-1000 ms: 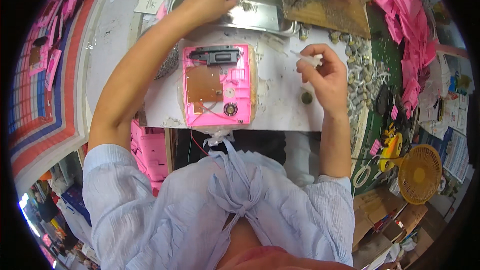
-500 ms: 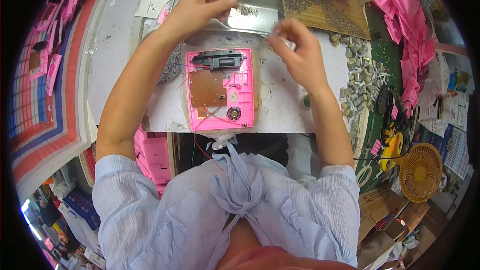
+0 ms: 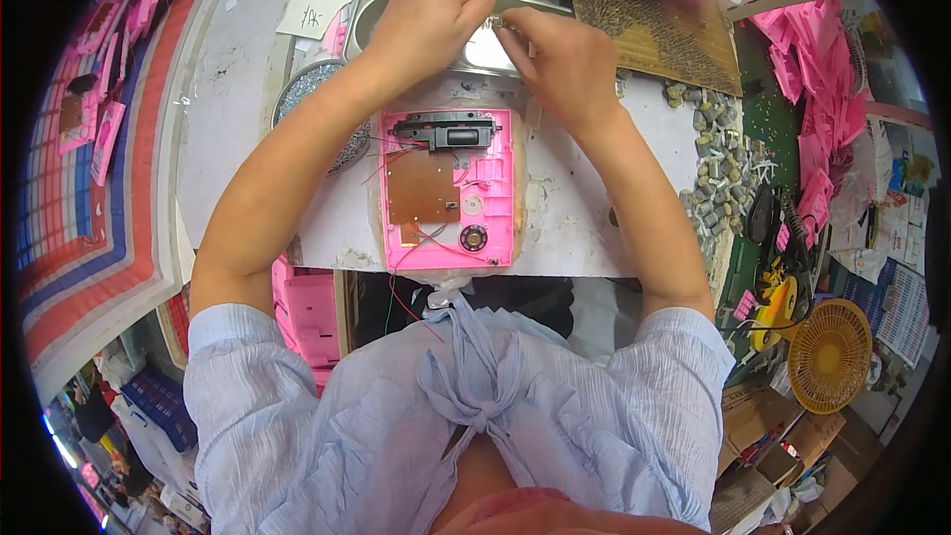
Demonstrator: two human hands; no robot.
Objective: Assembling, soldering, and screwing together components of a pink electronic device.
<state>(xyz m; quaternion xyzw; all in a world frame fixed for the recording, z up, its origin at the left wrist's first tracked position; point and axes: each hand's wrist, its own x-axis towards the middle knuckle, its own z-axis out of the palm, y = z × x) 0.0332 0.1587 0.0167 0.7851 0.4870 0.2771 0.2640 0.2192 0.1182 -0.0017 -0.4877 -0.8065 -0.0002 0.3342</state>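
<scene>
Hands (image 3: 500,35), two; one pink casing (image 3: 448,188)

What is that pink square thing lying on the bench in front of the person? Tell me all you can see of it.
The pink plastic housing lies flat and open-side up on the white worktop, close to the person's body. Inside sit a brown circuit board, a black part along its far edge, a small round black piece near the front, and thin red wires. Neither hand touches it; both are beyond it, over a metal tray.

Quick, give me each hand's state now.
Left hand: fingers pinched over the metal tray; contents cannot be told.
Right hand: pinched, meeting the left; contents cannot be told.
</scene>
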